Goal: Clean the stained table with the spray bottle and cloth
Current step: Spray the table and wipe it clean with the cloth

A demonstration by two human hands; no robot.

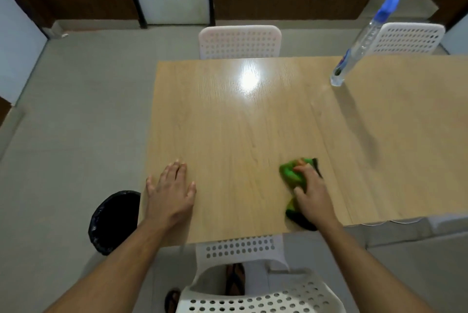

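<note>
There is a single view, from a wide-angle camera worn on the person's head. It looks forward and steeply down from above the near edge of the light wooden rectangular table (pixel 228 123), close enough that both bare forearms run in from the bottom of the frame. The far edge sits mid-frame, grey floor and dark wall panels beyond. Straight lines bow outward toward the frame's sides.

right hand (pixel 312 192) grips green cloth (pixel 291 173) on table (pixel 228 123) | left hand (pixel 172 191) flat | spray bottle (pixel 364 39) upright
</note>
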